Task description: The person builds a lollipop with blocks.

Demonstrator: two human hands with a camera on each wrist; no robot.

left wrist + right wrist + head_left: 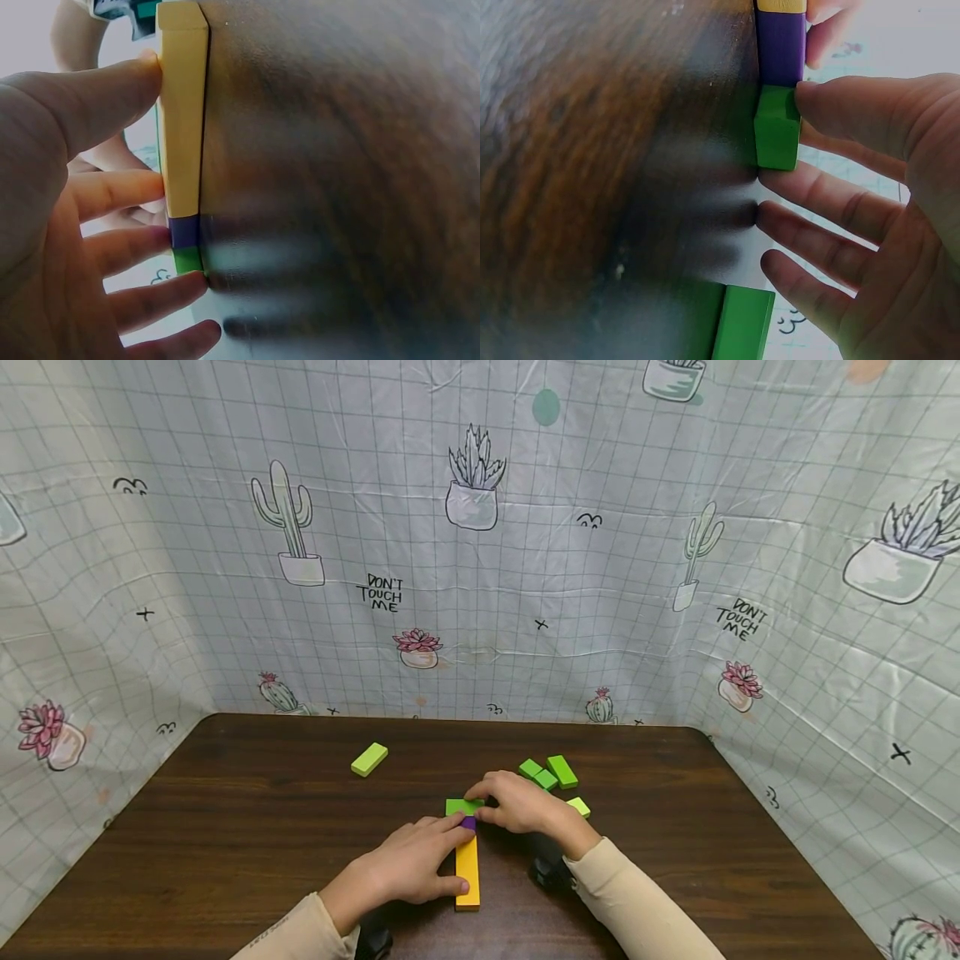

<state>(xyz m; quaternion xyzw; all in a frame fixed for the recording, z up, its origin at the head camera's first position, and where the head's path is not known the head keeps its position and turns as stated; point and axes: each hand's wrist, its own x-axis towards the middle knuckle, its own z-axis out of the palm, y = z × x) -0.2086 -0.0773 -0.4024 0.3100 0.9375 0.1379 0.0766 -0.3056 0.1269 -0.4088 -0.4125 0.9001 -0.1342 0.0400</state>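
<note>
A long yellow block (467, 870), a small purple block (468, 823) and a green block (459, 807) lie end to end, the green one crosswise at the far end. My left hand (408, 864) rests along the left side, its thumb on the yellow block (182, 112). In the left wrist view its fairly straight fingers touch the yellow and purple (184, 232) blocks. At the far end, my right hand (517, 802) pinches the green block (777, 135) between thumb and fingers. Part of the purple block is hidden by left fingertips in the head view.
Beyond the right hand lie two small green blocks (538, 774) and a longer green block (562, 772). A lime block (579, 807) is partly hidden behind the right wrist; another lime block (370, 760) lies far left. A patterned curtain (480, 568) surrounds the dark wooden table (225, 827).
</note>
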